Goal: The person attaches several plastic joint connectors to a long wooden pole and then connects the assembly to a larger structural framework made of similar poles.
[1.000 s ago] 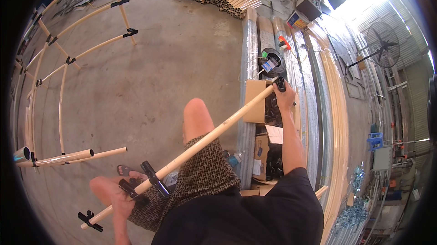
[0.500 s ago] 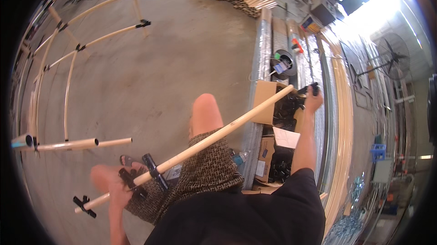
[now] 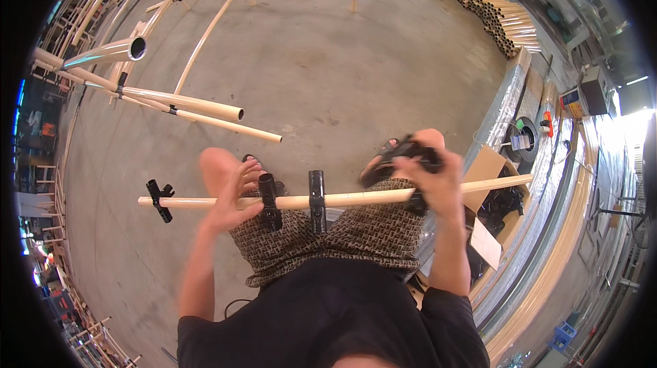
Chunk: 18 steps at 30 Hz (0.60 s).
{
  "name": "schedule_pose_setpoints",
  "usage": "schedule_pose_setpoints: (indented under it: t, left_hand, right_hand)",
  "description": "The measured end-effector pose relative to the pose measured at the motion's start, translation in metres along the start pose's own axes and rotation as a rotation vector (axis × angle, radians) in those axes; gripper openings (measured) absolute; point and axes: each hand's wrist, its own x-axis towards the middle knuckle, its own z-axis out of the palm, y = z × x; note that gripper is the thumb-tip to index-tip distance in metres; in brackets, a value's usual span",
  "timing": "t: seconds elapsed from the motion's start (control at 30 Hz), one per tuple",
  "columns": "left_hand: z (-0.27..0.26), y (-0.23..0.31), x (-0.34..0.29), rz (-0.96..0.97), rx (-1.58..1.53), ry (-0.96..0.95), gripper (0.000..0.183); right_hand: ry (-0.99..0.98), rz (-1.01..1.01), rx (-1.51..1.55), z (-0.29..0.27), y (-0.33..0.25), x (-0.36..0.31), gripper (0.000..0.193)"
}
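A beige pipe [image 3: 363,197] lies across my thighs. Three black pipe joints sit along its left and middle stretch: one near the left end [image 3: 160,202], one beside my left hand [image 3: 269,202], and one between my knees [image 3: 316,202]. My left hand [image 3: 236,200] is at the pipe with fingers stretched out and apart, the thumb near the second joint. Over my right thigh, my right hand [image 3: 441,180] grips a black pipe joint [image 3: 404,161], blurred by motion. Another black piece [image 3: 416,202] shows below that hand, against the pipe; its shape is partly hidden.
To my right, an open cardboard box [image 3: 487,169] holds several black joints, near wrapped long bars [image 3: 503,101]. A beige pipe frame [image 3: 205,40] stands ahead left, pipe ends [image 3: 236,113] jutting toward me. Stacked pipes [image 3: 493,12] lie at the far right on concrete floor [image 3: 328,81].
My right hand has come from beside the box to over my right thigh with the black joint. My left hand has opened off the pipe, which now lies more level. The view has swung left.
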Motion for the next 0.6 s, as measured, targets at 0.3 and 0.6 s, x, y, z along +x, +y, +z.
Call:
schedule_pose_setpoints:
  t: [0.3,0.6]
  left_hand:
    - [0.04,0.085,0.031,0.017,0.01,0.048,0.092]
    - [0.022,0.065,0.05,-0.15,-0.452,0.234,0.031]
  right_hand:
    - [-0.424,-0.063,0.013,0.159,-0.045,0.021,0.035]
    - [-0.247,0.149,-0.345,0.075,-0.059,0.04,0.044]
